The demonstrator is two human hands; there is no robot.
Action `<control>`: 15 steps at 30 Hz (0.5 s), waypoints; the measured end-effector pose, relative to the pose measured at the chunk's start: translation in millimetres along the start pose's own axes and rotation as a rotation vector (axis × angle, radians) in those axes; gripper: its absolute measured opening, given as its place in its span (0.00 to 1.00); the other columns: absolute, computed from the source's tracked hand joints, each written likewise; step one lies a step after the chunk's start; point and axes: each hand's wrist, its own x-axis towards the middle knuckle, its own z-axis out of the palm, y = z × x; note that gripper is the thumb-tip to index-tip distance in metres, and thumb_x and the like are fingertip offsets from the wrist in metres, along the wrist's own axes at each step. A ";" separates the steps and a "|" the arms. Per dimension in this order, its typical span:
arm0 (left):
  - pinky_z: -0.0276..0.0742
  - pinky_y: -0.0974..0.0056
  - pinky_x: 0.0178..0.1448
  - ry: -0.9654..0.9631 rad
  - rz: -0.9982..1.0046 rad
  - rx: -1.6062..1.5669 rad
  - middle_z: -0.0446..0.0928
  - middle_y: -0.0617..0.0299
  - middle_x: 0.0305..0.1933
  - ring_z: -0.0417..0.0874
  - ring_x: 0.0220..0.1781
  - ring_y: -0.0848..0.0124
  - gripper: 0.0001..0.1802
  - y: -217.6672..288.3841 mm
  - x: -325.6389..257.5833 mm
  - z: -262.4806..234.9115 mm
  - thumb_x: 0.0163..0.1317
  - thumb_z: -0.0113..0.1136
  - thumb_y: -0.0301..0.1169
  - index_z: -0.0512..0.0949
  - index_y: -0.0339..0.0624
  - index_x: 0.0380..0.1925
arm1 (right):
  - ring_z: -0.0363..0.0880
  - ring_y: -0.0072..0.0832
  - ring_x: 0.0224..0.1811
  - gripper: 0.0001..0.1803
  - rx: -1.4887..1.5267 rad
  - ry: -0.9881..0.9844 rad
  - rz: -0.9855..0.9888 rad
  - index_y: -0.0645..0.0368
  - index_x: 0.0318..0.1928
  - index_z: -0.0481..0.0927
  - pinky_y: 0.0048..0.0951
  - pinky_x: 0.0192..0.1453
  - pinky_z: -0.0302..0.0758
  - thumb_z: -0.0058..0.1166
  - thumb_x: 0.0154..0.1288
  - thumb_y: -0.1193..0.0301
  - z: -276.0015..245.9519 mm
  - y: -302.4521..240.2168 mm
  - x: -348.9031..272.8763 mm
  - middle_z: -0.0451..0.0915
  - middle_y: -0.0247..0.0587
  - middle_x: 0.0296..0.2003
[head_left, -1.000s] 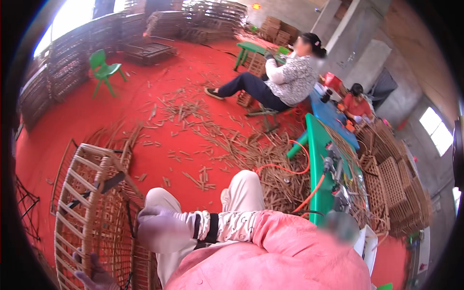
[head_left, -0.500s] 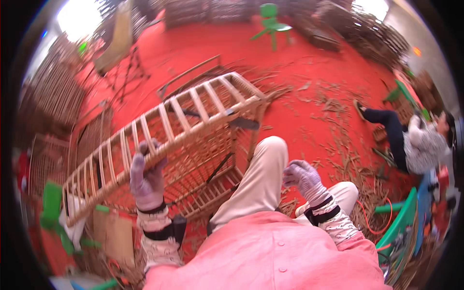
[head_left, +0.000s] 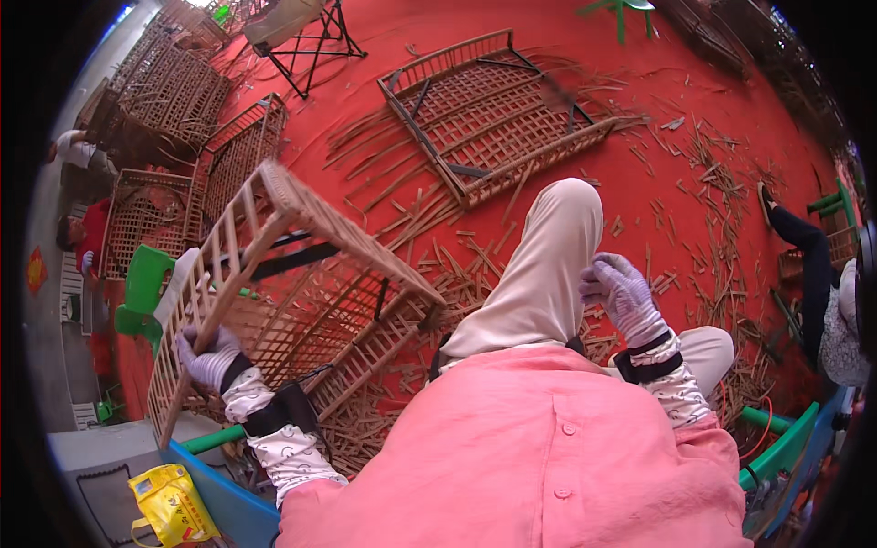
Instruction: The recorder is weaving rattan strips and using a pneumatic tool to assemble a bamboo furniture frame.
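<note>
My left hand (head_left: pixel 212 356), in a pale lavender knit glove, is closed around the lower rail of a woven bamboo crate (head_left: pixel 290 203). The crate stands tilted at my left, with slatted sides, a lattice bottom and dark straps inside. Some of my left fingers are hidden behind the rail. My right hand (head_left: pixel 625 294), gloved alike, hovers beside my raised knee with fingers loosely bent and apart, and I see nothing in it. A second shallow bamboo crate (head_left: pixel 493 114) lies farther off on the red floor.
Bamboo scraps (head_left: pixel 475 269) litter the floor around my legs. Stacked crates (head_left: pixel 174 96) and a folding chair (head_left: pixel 301 27) stand far left, near a green plastic chair (head_left: pixel 142 288). A yellow bag (head_left: pixel 172 505) lies lower left. Another person (head_left: pixel 827 310) sits at the right.
The held crate has swung left and turned, its near end toward me, with my left hand moving along. The view has shifted, bringing the second crate fully into sight. My right hand stays near the knee.
</note>
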 end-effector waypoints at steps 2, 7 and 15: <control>0.74 0.64 0.38 0.076 0.056 0.060 0.74 0.64 0.25 0.76 0.29 0.70 0.08 9.4 0.1 -6.1 0.52 0.63 0.32 0.74 0.42 0.26 | 0.80 0.33 0.30 0.11 0.002 0.000 0.049 0.58 0.45 0.70 0.34 0.33 0.79 0.49 0.64 0.69 -0.3 8.1 0.2 0.77 0.42 0.32; 0.75 0.65 0.42 0.001 -0.089 0.018 0.73 0.63 0.29 0.76 0.34 0.69 0.15 -13.4 -65.4 12.9 0.53 0.63 0.41 0.73 0.43 0.29 | 0.80 0.32 0.30 0.13 -0.019 0.027 -0.004 0.60 0.47 0.69 0.33 0.33 0.78 0.49 0.64 0.70 -15.7 11.8 -1.1 0.77 0.43 0.33; 0.75 0.62 0.37 -0.338 -0.454 0.006 0.76 0.61 0.29 0.77 0.30 0.69 0.18 -66.8 -157.9 58.1 0.57 0.60 0.46 0.74 0.43 0.35 | 0.78 0.30 0.32 0.15 -0.091 0.126 -0.005 0.56 0.49 0.69 0.31 0.34 0.76 0.51 0.64 0.66 -45.9 15.8 -27.4 0.77 0.39 0.35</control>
